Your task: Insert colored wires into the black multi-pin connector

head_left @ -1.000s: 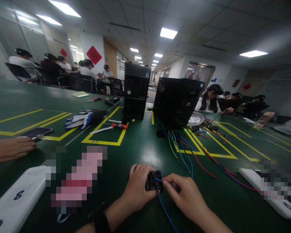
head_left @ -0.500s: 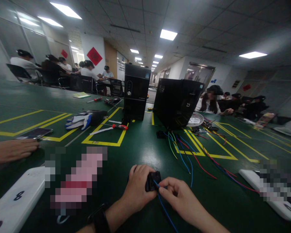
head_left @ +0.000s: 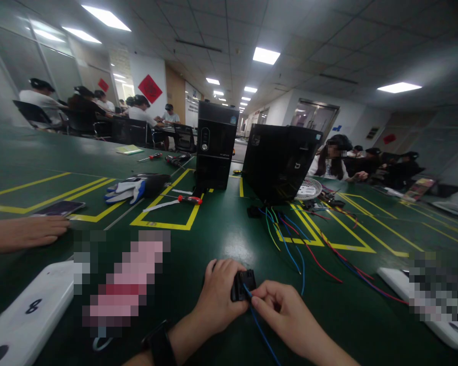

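Near the front of the green table, my left hand (head_left: 220,290) is closed around a small black block-shaped part (head_left: 247,279), which looks like an electrical connector or contactor. My right hand (head_left: 280,307) pinches a blue wire (head_left: 263,333) between thumb and forefinger. The wire's upper end meets the near face of the black part; whether it sits inside an opening I cannot tell. Its other end trails down past the bottom edge of the view. A dark watch (head_left: 160,343) is on my left wrist.
Two black computer cases (head_left: 216,147) (head_left: 278,160) stand ahead. Loose coloured wires (head_left: 301,264) spread to the right. A red screwdriver (head_left: 190,200), gloves (head_left: 125,190) and yellow tape (head_left: 164,226) lie left. Another person's hand (head_left: 30,234) rests by a phone (head_left: 61,207). White devices (head_left: 30,310) flank me.
Both hands and the black part appear almost unmoved. The whole view has shifted very slightly. At the left, the other person's hand reaches a little further right.
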Action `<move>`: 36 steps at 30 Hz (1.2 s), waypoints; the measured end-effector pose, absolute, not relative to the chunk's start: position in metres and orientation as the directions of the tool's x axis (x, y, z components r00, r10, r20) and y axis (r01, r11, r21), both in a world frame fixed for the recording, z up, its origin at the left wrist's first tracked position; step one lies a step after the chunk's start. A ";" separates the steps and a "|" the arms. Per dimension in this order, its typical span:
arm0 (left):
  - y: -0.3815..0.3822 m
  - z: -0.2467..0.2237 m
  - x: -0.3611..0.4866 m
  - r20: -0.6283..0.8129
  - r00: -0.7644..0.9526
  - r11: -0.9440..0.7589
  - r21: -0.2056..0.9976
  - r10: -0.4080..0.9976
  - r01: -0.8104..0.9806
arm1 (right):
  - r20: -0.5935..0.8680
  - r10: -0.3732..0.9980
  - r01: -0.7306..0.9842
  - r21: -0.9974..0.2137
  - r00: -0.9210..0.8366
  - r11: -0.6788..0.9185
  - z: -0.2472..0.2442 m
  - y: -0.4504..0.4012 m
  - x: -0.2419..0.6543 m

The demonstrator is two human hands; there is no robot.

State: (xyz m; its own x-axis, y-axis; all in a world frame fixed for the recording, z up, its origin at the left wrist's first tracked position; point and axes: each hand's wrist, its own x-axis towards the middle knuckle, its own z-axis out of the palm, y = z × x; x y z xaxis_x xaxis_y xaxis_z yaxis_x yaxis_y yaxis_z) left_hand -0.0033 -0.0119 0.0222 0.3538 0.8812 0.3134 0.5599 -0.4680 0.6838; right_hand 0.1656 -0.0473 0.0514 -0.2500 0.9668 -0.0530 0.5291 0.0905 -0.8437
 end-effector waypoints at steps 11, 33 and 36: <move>-0.013 0.025 -0.002 0.321 0.371 -0.487 0.652 0.872 0.581 | -0.127 0.971 0.328 -0.943 -0.204 -0.055 0.056 -0.046 0.163; -0.012 0.023 -0.003 0.320 0.357 -0.477 0.663 0.877 0.577 | 0.036 0.964 0.797 -0.555 -0.262 0.238 0.061 -0.053 0.167; -0.013 0.025 -0.002 0.312 0.359 -0.472 0.665 0.880 0.578 | 0.062 0.965 0.792 -0.559 -0.256 0.246 0.062 -0.051 0.171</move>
